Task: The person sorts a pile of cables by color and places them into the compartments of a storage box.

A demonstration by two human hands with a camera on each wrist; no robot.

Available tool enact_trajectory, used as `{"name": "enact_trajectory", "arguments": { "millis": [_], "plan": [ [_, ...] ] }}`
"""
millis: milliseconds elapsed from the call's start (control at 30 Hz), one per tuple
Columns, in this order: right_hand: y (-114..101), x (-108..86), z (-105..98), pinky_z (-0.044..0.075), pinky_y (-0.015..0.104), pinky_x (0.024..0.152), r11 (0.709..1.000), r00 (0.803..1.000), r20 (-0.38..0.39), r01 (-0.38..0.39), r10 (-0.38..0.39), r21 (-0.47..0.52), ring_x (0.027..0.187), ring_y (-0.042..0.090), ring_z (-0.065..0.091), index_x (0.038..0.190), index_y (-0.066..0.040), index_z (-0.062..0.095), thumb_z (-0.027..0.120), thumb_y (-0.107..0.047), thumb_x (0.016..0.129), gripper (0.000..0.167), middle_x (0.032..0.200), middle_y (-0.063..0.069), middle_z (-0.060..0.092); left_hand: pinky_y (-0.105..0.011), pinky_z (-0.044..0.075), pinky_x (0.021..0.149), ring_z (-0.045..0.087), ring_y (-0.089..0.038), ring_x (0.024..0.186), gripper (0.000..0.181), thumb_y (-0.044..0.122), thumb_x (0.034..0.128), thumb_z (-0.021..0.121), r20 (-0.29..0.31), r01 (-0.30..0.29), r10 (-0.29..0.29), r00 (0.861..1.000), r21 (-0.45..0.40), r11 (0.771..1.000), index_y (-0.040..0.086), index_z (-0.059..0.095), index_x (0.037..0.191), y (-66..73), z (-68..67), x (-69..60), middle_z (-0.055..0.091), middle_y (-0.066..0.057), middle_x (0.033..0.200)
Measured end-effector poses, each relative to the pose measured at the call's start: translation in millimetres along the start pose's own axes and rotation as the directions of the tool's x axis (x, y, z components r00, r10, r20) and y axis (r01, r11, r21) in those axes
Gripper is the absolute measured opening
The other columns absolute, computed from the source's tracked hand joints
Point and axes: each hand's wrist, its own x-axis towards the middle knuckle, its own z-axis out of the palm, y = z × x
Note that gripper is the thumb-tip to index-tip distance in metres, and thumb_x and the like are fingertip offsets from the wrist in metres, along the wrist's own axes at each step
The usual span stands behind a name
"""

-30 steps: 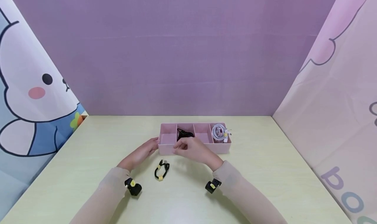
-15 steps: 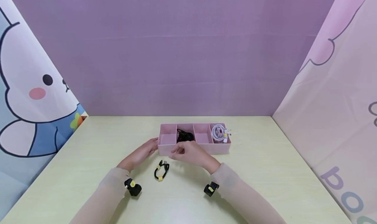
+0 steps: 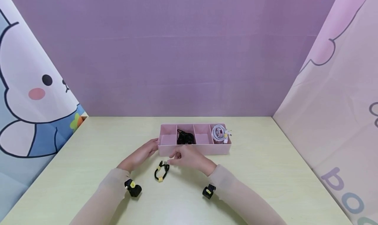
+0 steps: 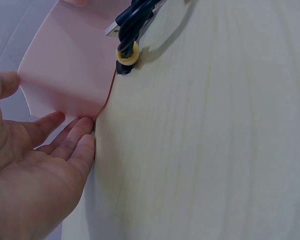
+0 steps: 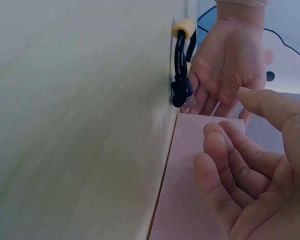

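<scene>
A pink divided box (image 3: 195,150) stands on the table, its four-sided compartments in a row. My left hand (image 3: 144,153) rests against the box's left end, its fingertips touching the wall in the left wrist view. In front of the box lies a short black USB cable (image 3: 165,175), looped and bound with yellow ties. Just right of the cable's connectors, my right hand (image 3: 189,159) hovers before the box with loosely bent fingers. In the right wrist view, nothing lies between the thumb and fingers (image 5: 215,185), and the cable is beyond them.
A black cable bundle (image 3: 185,138) fills the second compartment from the left. The rightmost one holds a coiled white cable (image 3: 219,133), whose plug sticks out over the side. A purple backdrop (image 3: 183,70) rises behind the table, with printed cloths on both sides.
My right hand has come down from the second compartment towards the USB cable, uncovering more of the black bundle. The left hand has stayed at the box's end.
</scene>
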Motion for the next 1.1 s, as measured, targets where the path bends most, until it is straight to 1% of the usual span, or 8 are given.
{"name": "enact_trajectory", "arguments": {
  "millis": [100,333,467,633,733,933,1100],
  "plan": [
    [-0.8,1.1,2.6,0.053,0.018,0.068,1.000,1.000,0.003,0.004,-0.004,-0.021,0.070,0.001,0.061,0.102,-0.008,0.076,0.077,-0.032,0.090,0.027,0.077,-0.011,0.069,-0.045,0.022,0.121,0.029,-0.035,0.146,0.063,0.043,0.1106,0.029,-0.001,0.004,-0.004,1.000,0.001,1.000,0.003,0.020,0.159,0.0,-0.1,0.2,0.028,-0.018,0.161],
    [-0.6,2.2,5.5,0.053,0.019,0.068,0.999,1.000,0.003,-0.001,0.001,-0.037,0.071,0.001,0.061,0.101,-0.007,0.077,0.077,-0.034,0.090,0.030,0.080,-0.011,0.069,-0.045,0.021,0.121,0.029,-0.035,0.146,0.064,0.044,0.1103,0.029,0.001,0.005,-0.005,1.000,0.000,1.000,0.004,0.019,0.159,0.0,-0.1,-0.2,0.027,-0.018,0.161],
    [1.7,3.8,8.3,0.053,0.018,0.069,0.998,1.000,0.019,-0.013,0.014,-0.057,0.073,0.000,0.062,0.100,-0.010,0.077,0.078,-0.036,0.089,0.028,0.083,-0.012,0.069,-0.045,0.021,0.121,0.028,-0.036,0.146,0.064,0.043,0.1105,0.028,0.006,0.002,-0.002,1.000,0.002,1.000,0.003,0.019,0.159,0.1,-0.2,-0.3,0.027,-0.019,0.161],
    [5.7,5.3,13.6,0.052,0.017,0.070,0.995,0.998,0.050,-0.042,0.047,-0.087,0.074,-0.001,0.061,0.097,-0.015,0.078,0.080,-0.037,0.086,0.025,0.086,-0.014,0.069,-0.045,0.021,0.121,0.028,-0.036,0.147,0.064,0.044,0.1104,0.029,0.002,0.007,-0.007,1.000,0.002,1.000,0.003,0.019,0.159,1.1,0.8,-0.7,0.026,-0.019,0.161],
    [6.9,5.7,15.4,0.052,0.017,0.070,0.994,0.997,0.059,-0.049,0.054,-0.093,0.075,-0.001,0.060,0.098,-0.015,0.078,0.080,-0.038,0.085,0.027,0.089,-0.013,0.069,-0.045,0.020,0.122,0.027,-0.036,0.147,0.064,0.044,0.1103,0.028,0.001,0.010,-0.010,1.000,0.000,1.000,0.004,0.019,0.159,1.3,1.0,-1.0,0.026,-0.019,0.161],
    [6.3,7.6,15.6,0.052,0.017,0.073,0.992,0.997,0.060,-0.035,0.043,-0.117,0.078,0.000,0.061,0.099,-0.013,0.079,0.080,-0.039,0.085,0.029,0.098,-0.010,0.070,-0.045,0.020,0.122,0.027,-0.036,0.147,0.063,0.042,0.1108,0.027,0.008,0.003,-0.003,1.000,0.003,1.000,0.003,0.018,0.159,1.4,0.5,-0.6,0.026,-0.019,0.161],
    [3.6,9.4,17.3,0.052,0.018,0.074,0.990,0.996,0.068,-0.047,0.057,-0.131,0.079,0.002,0.061,0.093,-0.014,0.079,0.081,-0.038,0.084,0.026,0.094,-0.009,0.069,-0.045,0.021,0.121,0.028,-0.035,0.147,0.063,0.044,0.1105,0.028,0.001,0.013,-0.013,1.000,0.011,1.000,0.004,0.019,0.159,3.2,1.5,-1.9,0.027,-0.018,0.161]
  ]
}}
